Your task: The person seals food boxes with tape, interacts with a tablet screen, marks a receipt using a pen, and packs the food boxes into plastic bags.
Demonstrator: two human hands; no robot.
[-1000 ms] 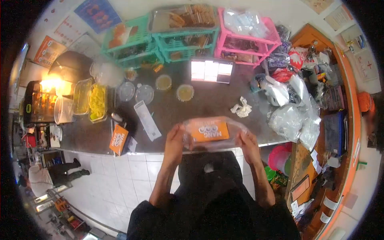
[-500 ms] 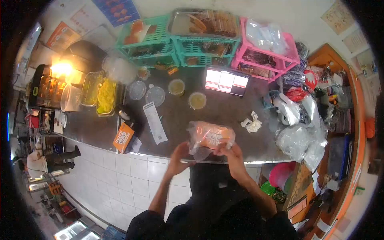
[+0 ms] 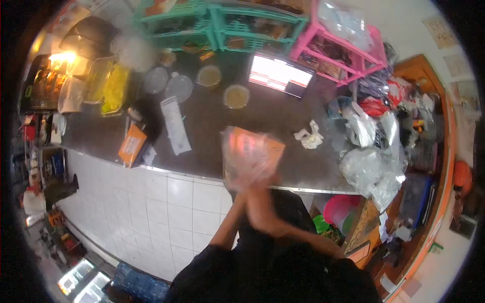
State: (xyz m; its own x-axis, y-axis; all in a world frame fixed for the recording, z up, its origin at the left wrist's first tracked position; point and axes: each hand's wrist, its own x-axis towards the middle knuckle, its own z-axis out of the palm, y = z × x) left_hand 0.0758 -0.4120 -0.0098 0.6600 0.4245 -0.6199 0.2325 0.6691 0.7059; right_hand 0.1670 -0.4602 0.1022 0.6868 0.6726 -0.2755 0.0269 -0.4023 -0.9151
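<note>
A clear plastic bag (image 3: 233,164) with an orange printed packet (image 3: 260,146) inside is in front of me, over the counter's near edge. My left hand (image 3: 239,188) is at the bag's near end. Close against it, my right hand (image 3: 260,192) also grips the gathered plastic, crossing in front of the left. Motion blurs both sets of fingers, and the bag hides part of them. A second orange packet (image 3: 132,145) stands at the counter's left front edge, beside a long paper receipt (image 3: 175,126).
Two lidded tubs (image 3: 236,96) and clear lids (image 3: 179,88) lie behind the bag. A lit tablet (image 3: 280,74) stands at the back, below green crates (image 3: 252,28) and a pink rack (image 3: 336,50). Crumpled tissue (image 3: 309,135) and plastic bags (image 3: 366,169) are to the right.
My hands have come together at the bag's near end; before, they were apart on either side. The bagged packet has turned more upright. My view has tilted down.
</note>
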